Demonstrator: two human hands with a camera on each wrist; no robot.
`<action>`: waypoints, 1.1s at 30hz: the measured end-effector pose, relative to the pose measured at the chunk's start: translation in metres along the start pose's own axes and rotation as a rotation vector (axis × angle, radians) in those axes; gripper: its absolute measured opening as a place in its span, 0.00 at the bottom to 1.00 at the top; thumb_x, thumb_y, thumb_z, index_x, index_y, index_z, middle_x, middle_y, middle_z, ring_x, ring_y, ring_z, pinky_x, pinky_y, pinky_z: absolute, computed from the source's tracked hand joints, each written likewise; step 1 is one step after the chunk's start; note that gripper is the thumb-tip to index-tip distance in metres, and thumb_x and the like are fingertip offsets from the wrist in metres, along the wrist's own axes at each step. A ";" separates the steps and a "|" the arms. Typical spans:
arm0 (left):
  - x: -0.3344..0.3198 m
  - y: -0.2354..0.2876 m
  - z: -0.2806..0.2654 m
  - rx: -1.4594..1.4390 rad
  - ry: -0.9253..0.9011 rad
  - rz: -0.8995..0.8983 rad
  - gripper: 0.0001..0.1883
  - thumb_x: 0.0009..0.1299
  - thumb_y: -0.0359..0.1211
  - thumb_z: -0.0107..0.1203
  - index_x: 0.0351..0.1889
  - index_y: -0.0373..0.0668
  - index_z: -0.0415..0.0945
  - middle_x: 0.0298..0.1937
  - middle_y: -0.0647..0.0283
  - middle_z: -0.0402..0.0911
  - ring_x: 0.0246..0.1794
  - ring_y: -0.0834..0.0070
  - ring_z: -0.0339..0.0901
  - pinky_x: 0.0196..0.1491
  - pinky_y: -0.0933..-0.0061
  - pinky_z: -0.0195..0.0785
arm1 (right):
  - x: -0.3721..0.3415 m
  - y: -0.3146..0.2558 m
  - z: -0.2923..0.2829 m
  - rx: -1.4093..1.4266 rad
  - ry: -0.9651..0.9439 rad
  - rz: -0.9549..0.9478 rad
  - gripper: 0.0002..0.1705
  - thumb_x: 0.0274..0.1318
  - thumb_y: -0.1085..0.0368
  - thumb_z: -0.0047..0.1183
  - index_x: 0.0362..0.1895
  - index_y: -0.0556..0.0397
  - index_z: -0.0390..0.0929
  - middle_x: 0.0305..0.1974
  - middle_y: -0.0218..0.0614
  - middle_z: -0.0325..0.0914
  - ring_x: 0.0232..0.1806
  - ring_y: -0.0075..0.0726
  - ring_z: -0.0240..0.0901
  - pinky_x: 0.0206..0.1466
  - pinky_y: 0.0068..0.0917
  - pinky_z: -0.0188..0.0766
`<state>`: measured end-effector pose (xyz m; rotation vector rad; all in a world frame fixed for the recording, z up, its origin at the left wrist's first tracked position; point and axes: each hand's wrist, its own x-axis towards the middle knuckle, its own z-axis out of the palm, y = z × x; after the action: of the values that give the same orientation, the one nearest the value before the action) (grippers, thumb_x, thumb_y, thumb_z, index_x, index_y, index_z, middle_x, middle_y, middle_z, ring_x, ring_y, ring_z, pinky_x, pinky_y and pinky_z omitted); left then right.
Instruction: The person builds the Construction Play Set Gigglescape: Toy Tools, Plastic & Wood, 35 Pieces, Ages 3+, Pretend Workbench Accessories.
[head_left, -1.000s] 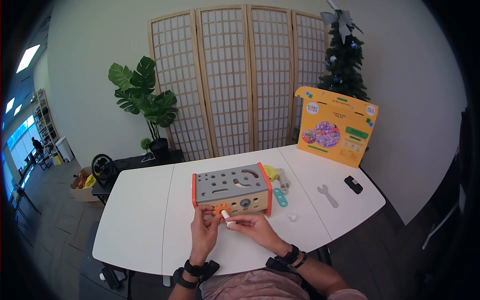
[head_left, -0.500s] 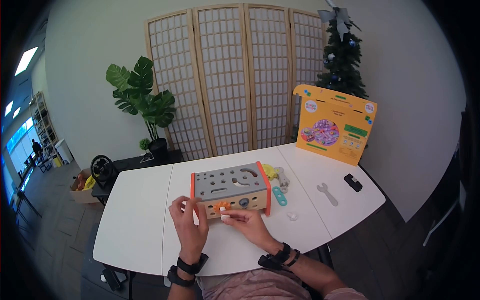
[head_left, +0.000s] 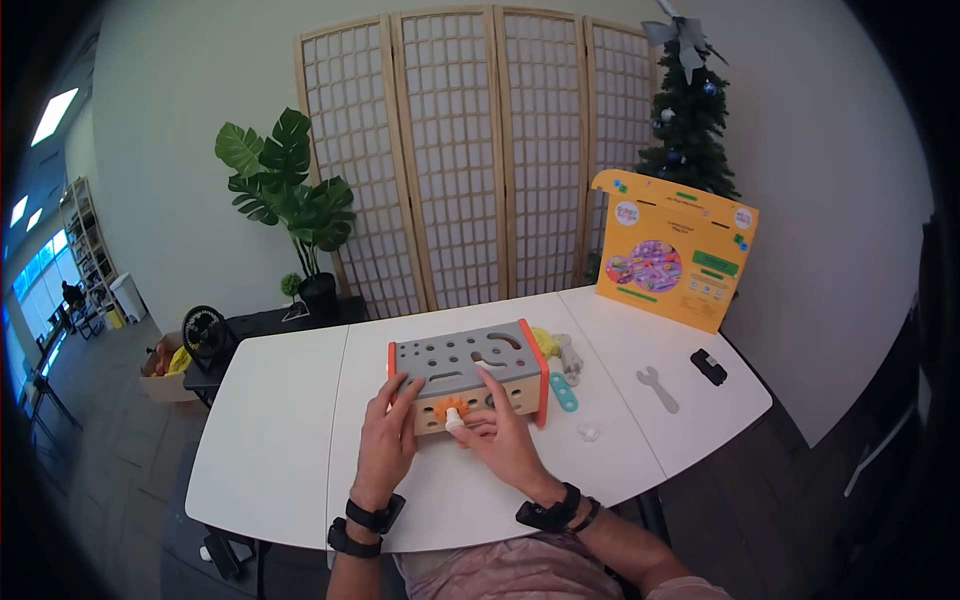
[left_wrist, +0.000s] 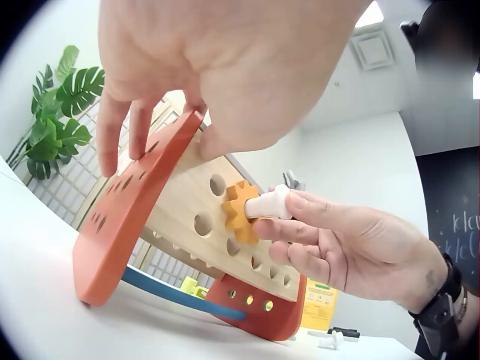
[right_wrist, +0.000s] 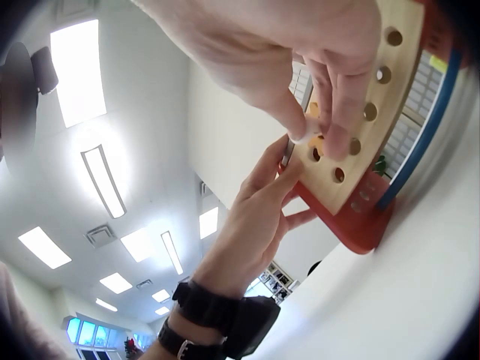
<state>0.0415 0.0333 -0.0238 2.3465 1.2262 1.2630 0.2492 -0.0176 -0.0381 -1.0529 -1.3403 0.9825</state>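
Note:
A toy workbench [head_left: 440,365] with a grey holed top, wooden sides and red end panels stands on the table. My left hand [head_left: 388,445] grips its left end; in the left wrist view the fingers reach over the red panel [left_wrist: 127,214] and the thumb lies on the wooden side. On the front side sits an orange gear [left_wrist: 238,210]. A white plastic bolt [left_wrist: 266,205] goes through the gear's middle. My right hand [head_left: 510,450] pinches the bolt's head between thumb and fingers, with its index finger extended up over the workbench's front edge in the head view.
Right of the workbench lie a yellow piece [head_left: 544,342], a grey tool [head_left: 571,358], a teal holed strip [head_left: 564,393] and a small white piece [head_left: 588,433]. Farther right are a grey wrench [head_left: 657,390], a black device [head_left: 709,367] and an upright yellow box [head_left: 690,250].
My left hand let go of the orange gear, drew back left, then took hold of the workbench's left end. The right hand stays on the white bolt, its index finger now raised.

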 end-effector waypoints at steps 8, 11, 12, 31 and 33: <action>-0.003 0.004 0.004 0.021 0.035 0.017 0.26 0.82 0.23 0.55 0.76 0.48 0.80 0.79 0.53 0.74 0.71 0.49 0.76 0.75 0.54 0.71 | 0.014 0.005 -0.018 -0.138 -0.081 -0.057 0.54 0.72 0.63 0.71 0.92 0.45 0.50 0.47 0.48 0.92 0.45 0.33 0.92 0.52 0.29 0.87; -0.003 0.004 0.004 0.030 0.038 0.014 0.26 0.81 0.22 0.55 0.76 0.49 0.80 0.79 0.53 0.74 0.70 0.50 0.76 0.75 0.53 0.71 | 0.014 0.003 -0.018 -0.154 -0.055 -0.085 0.52 0.72 0.62 0.71 0.91 0.46 0.53 0.44 0.44 0.92 0.44 0.32 0.92 0.50 0.28 0.87; -0.003 0.004 0.004 0.037 0.041 0.020 0.27 0.81 0.22 0.55 0.76 0.50 0.80 0.79 0.53 0.74 0.70 0.50 0.76 0.74 0.53 0.71 | 0.015 0.003 -0.018 -0.175 -0.048 -0.089 0.51 0.71 0.63 0.71 0.90 0.47 0.56 0.42 0.42 0.92 0.41 0.31 0.91 0.48 0.28 0.86; 0.004 -0.002 0.007 -0.028 0.054 0.000 0.25 0.81 0.22 0.55 0.74 0.49 0.83 0.78 0.52 0.76 0.73 0.47 0.77 0.75 0.53 0.72 | 0.018 -0.007 -0.018 -0.582 0.078 -0.196 0.43 0.69 0.53 0.74 0.82 0.50 0.72 0.22 0.33 0.83 0.24 0.29 0.83 0.34 0.28 0.78; 0.003 0.000 0.006 -0.032 0.048 -0.013 0.25 0.81 0.22 0.55 0.74 0.49 0.83 0.78 0.52 0.76 0.73 0.47 0.77 0.75 0.53 0.73 | 0.014 -0.014 -0.018 -0.670 0.076 -0.210 0.44 0.70 0.51 0.72 0.83 0.48 0.70 0.23 0.32 0.83 0.24 0.32 0.84 0.34 0.30 0.79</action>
<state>0.0471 0.0366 -0.0261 2.2947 1.2246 1.3319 0.2667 -0.0082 -0.0205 -1.3844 -1.7257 0.3245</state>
